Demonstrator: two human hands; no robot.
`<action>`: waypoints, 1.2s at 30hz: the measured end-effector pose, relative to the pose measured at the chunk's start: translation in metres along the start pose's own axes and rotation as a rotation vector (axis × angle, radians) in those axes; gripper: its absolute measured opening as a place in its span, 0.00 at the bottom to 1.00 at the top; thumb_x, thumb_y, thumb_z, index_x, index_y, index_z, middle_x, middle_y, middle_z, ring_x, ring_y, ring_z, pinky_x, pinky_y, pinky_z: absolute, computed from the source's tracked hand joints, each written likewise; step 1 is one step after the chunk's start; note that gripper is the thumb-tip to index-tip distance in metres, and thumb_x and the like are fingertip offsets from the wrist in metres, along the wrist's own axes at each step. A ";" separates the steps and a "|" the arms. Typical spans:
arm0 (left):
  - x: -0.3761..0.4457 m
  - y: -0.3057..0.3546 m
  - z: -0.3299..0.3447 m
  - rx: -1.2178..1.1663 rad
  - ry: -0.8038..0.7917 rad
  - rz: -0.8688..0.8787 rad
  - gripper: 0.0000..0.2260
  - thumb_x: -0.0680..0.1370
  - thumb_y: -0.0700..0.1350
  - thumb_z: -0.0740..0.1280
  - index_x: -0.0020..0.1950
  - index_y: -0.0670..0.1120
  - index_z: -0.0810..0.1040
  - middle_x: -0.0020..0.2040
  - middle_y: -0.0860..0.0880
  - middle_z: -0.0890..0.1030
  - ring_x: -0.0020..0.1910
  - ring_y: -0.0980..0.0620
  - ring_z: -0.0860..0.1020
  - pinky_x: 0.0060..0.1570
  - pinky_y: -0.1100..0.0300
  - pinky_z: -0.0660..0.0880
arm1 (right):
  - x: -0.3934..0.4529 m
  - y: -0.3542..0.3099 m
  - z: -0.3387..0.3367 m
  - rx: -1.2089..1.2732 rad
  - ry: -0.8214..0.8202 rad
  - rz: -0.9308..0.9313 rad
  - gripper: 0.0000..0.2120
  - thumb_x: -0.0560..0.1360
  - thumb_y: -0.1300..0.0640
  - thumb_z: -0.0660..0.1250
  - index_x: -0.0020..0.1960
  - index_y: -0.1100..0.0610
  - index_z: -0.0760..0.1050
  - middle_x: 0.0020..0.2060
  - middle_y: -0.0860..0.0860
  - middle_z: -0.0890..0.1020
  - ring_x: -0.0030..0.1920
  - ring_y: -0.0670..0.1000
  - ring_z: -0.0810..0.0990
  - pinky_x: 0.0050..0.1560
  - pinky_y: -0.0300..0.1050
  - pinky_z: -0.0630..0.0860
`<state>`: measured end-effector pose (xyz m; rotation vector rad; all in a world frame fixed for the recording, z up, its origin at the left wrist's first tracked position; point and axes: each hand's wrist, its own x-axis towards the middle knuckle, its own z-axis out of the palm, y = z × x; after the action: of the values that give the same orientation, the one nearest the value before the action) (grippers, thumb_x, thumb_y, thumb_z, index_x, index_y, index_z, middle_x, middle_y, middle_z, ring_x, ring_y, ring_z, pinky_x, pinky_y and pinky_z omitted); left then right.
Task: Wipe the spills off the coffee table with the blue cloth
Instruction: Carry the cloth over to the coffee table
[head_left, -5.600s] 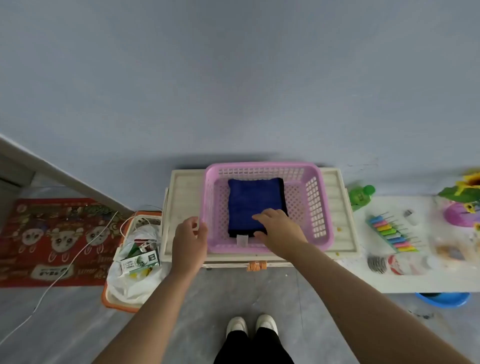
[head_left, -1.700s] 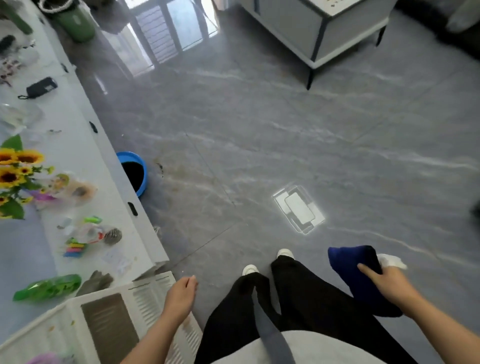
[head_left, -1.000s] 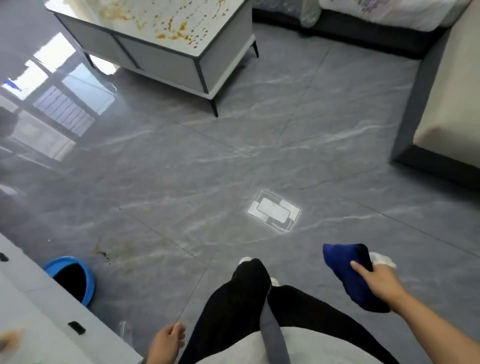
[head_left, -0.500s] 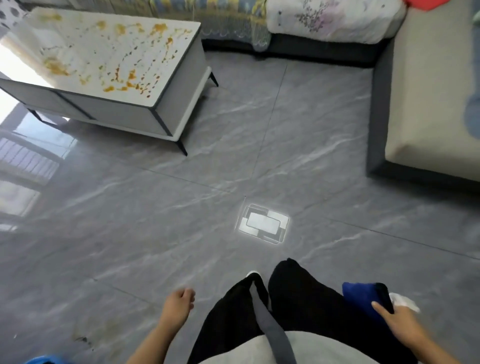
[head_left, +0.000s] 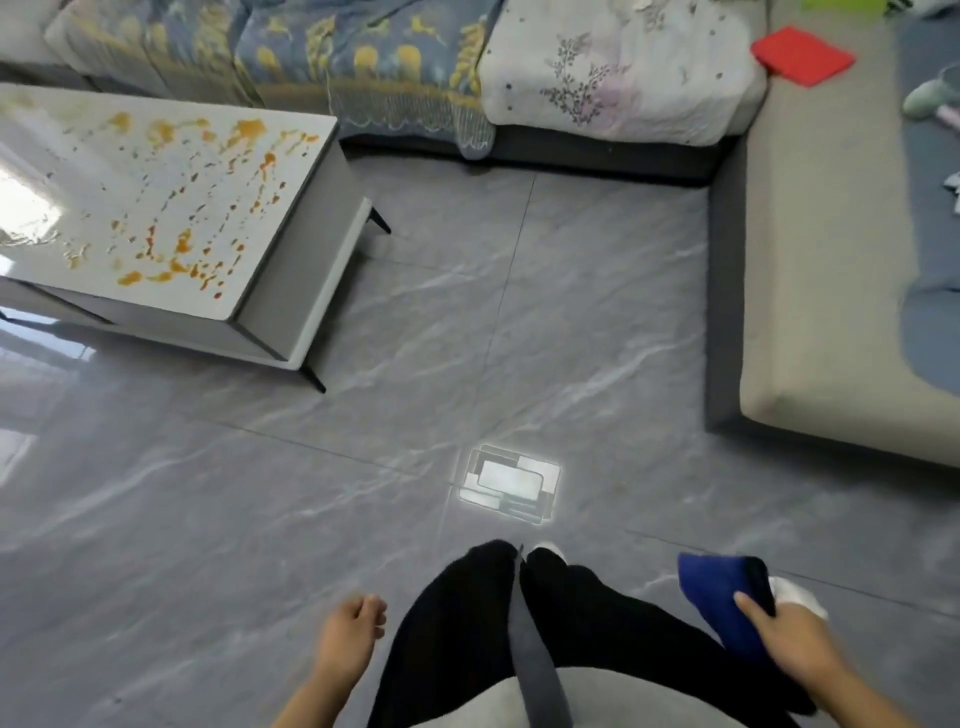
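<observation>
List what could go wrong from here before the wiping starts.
The spills run close to the coffee table edge, so careless strokes could push them onto the floor. The blue cloth hangs bunched in the right hand; wiping without spreading it might only smear.

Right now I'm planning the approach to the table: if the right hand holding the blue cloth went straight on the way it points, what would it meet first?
The right hand points up and slightly left in view, with the blue cloth leading. Only bare grey floor lies ahead, then probably the sofa. The stained coffee table sits far left of that line; depth is uncertain.
</observation>
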<state>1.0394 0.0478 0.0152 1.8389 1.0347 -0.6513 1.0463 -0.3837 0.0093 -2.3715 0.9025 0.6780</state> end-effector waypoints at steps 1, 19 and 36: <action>0.003 0.007 0.001 -0.041 0.007 -0.037 0.12 0.79 0.36 0.58 0.35 0.38 0.73 0.33 0.43 0.72 0.32 0.47 0.70 0.30 0.59 0.64 | 0.014 -0.019 -0.009 0.014 -0.021 -0.015 0.09 0.74 0.61 0.67 0.47 0.68 0.75 0.43 0.66 0.80 0.47 0.64 0.78 0.49 0.51 0.67; 0.183 0.283 -0.042 -0.050 0.058 -0.053 0.12 0.80 0.42 0.59 0.39 0.39 0.76 0.37 0.43 0.77 0.35 0.48 0.75 0.38 0.57 0.68 | 0.208 -0.263 -0.079 -0.128 -0.042 -0.014 0.09 0.72 0.66 0.69 0.47 0.73 0.76 0.43 0.70 0.79 0.49 0.68 0.77 0.48 0.52 0.66; 0.306 0.497 -0.013 -0.189 0.091 -0.210 0.13 0.80 0.41 0.58 0.40 0.38 0.76 0.36 0.42 0.76 0.33 0.46 0.73 0.33 0.58 0.65 | 0.448 -0.531 -0.192 -0.082 -0.065 -0.242 0.08 0.76 0.59 0.66 0.46 0.66 0.74 0.40 0.64 0.80 0.46 0.64 0.79 0.49 0.52 0.69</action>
<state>1.6228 0.0557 0.0091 1.6219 1.3161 -0.5752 1.7661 -0.3592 0.0292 -2.4623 0.5577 0.7019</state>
